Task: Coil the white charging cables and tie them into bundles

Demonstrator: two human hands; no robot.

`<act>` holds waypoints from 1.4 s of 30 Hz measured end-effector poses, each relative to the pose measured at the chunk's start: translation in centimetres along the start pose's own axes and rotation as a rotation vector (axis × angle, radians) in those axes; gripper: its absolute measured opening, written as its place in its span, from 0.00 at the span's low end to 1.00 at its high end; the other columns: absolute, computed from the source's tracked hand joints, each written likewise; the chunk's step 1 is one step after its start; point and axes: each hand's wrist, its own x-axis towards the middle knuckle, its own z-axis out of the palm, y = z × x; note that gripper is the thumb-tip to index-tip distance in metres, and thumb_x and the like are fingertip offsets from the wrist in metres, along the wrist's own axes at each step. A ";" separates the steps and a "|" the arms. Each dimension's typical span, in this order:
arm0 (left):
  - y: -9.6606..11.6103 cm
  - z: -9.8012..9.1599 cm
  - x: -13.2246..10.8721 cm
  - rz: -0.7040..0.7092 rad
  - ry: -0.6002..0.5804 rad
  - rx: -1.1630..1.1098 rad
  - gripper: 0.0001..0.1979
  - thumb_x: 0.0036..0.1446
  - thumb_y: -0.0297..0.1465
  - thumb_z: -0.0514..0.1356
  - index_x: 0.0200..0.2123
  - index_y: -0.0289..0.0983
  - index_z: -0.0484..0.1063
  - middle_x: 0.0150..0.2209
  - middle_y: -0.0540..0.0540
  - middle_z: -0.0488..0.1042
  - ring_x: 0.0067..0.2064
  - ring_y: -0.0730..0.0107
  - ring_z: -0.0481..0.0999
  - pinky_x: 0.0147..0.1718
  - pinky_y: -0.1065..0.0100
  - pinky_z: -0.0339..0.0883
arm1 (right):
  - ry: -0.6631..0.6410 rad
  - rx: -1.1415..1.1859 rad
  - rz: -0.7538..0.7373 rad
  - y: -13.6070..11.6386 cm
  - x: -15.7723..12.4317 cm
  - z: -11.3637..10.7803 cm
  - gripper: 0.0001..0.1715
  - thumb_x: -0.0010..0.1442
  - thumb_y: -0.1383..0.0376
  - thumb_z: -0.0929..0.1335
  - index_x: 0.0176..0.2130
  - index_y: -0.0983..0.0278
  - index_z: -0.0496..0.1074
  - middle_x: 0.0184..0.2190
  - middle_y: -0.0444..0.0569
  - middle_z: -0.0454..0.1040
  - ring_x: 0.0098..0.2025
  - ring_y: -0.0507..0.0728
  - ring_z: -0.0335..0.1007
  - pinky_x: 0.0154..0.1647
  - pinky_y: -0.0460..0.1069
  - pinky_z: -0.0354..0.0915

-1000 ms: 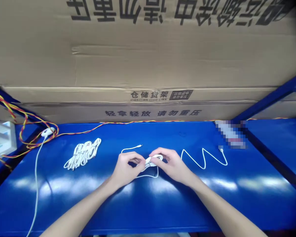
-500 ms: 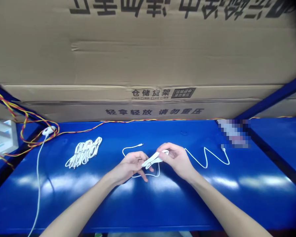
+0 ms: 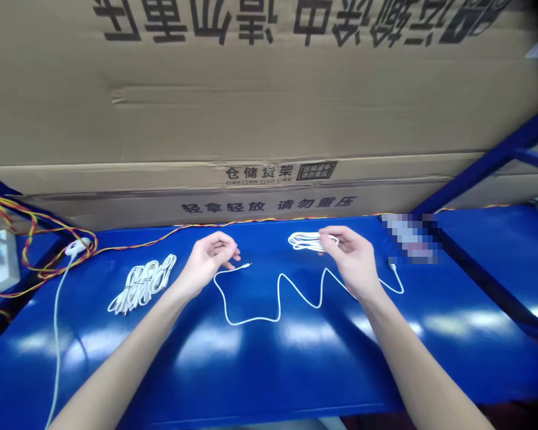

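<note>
My right hand (image 3: 347, 257) grips a coiled white cable (image 3: 305, 240) by its right end, above the blue surface. No dark tie shows around this coil. My left hand (image 3: 213, 257) is apart from it, to the left, with thumb and fingertips pressed together; whatever they hold, if anything, is too small to make out. Beneath and between the hands, a loose white cable (image 3: 253, 320) lies in a zigzag. One of its plugs (image 3: 246, 265) is just below my left fingertips, while the other (image 3: 392, 264) lies beyond my right hand.
Several bundled white cables (image 3: 141, 283) lie left of my left arm. Red and yellow twisted wires (image 3: 174, 230) run along the back, before large cardboard boxes (image 3: 269, 119). At far left are a white cord (image 3: 57, 334) and a white device (image 3: 0, 263). Blue shelf bars (image 3: 466, 158) flank the surface.
My hands have parted: the left moved left and away from the coil, the right carried it right and farther back. The dark tie seen around the coil earlier no longer shows there.
</note>
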 end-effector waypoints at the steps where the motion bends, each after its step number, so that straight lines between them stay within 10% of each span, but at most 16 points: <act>1: -0.1 0.8 1.1 0.035 -0.016 0.135 0.12 0.58 0.40 0.68 0.35 0.37 0.74 0.35 0.44 0.80 0.38 0.60 0.82 0.32 0.65 0.77 | -0.003 0.077 0.092 0.0 0.3 -0.2 0.15 0.55 0.55 0.79 0.40 0.60 0.81 0.35 0.47 0.80 0.33 0.55 0.75 0.33 0.50 0.74; 9: -3.0 12.8 9.7 0.249 -0.209 0.528 0.04 0.49 0.29 0.69 0.31 0.40 0.82 0.32 0.45 0.82 0.37 0.56 0.80 0.44 0.58 0.71 | -0.048 0.372 0.372 -0.8 0.8 -0.7 0.19 0.54 0.56 0.80 0.43 0.62 0.82 0.42 0.51 0.83 0.42 0.58 0.80 0.42 0.51 0.79; 13: -3.5 14.8 10.3 0.289 -0.290 0.443 0.15 0.47 0.28 0.70 0.41 0.38 0.82 0.36 0.45 0.82 0.36 0.59 0.78 0.40 0.61 0.72 | -0.060 0.422 0.386 -0.7 1.1 -1.2 0.17 0.55 0.59 0.79 0.44 0.63 0.82 0.44 0.53 0.83 0.46 0.61 0.81 0.46 0.54 0.80; 26: 0.0 8.0 3.7 0.002 -0.319 -0.177 0.19 0.56 0.36 0.70 0.48 0.33 0.76 0.47 0.38 0.79 0.47 0.57 0.80 0.37 0.63 0.80 | -0.233 0.335 0.335 -0.1 -0.5 0.4 0.30 0.51 0.58 0.82 0.52 0.62 0.77 0.48 0.54 0.83 0.47 0.65 0.82 0.44 0.59 0.82; 42: -0.3 2.8 -2.6 -0.057 -0.348 -0.181 0.18 0.63 0.44 0.64 0.39 0.34 0.83 0.41 0.39 0.83 0.45 0.54 0.80 0.51 0.57 0.70 | -0.440 0.178 0.109 -1.3 -0.8 4.1 0.32 0.56 0.58 0.79 0.56 0.60 0.73 0.47 0.54 0.83 0.45 0.61 0.82 0.52 0.57 0.75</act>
